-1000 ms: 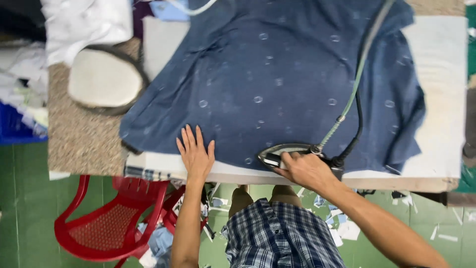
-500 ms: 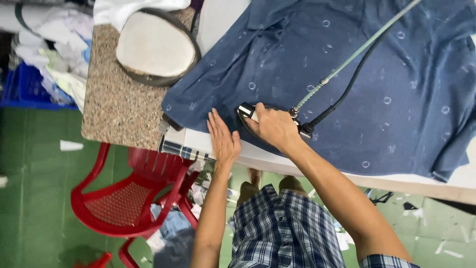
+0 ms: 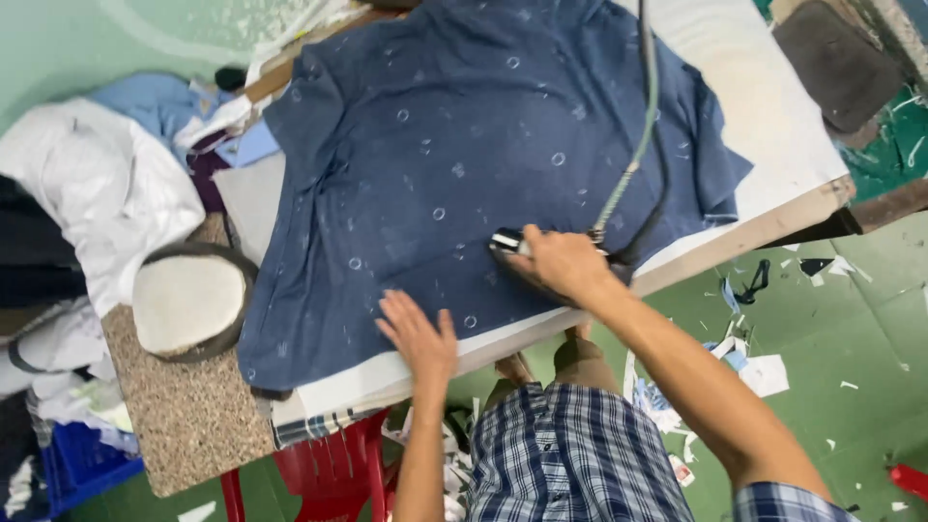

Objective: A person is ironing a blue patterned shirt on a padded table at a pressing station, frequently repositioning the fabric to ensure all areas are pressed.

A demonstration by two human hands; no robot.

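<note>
- Navy-blue cotton shirt with small pale ring prints [image 3: 464, 164] is lying spread flat over the white padded ironing board [image 3: 773, 126], filling the middle of the view, so that the cloth is offering a smooth face to the iron.
- Black-bodied steam iron [image 3: 509, 242] is sitting on the shirt's hem at about five o'clock from the shirt's centre, sole down on the cloth.
- Right hand [image 3: 565, 263] is closing fully round the iron's handle, gripping it from above to press and steer.
- Left hand [image 3: 420, 336] is lying open, fingers spread, palm down on the cloth at seven o'clock from the iron, holding nothing and seemingly pinning the fabric taut.
- Grey-green braided hose beside a black cord [image 3: 646, 116] is running off towards twelve o'clock, keeping clear of the hands.
- Oval white pressing pad with a dark rim [image 3: 188, 302] is resting on a speckled stone slab [image 3: 184, 425] at nine o'clock, within reach.
- Red plastic chair [image 3: 329, 469] is standing under the board's near edge.
</note>
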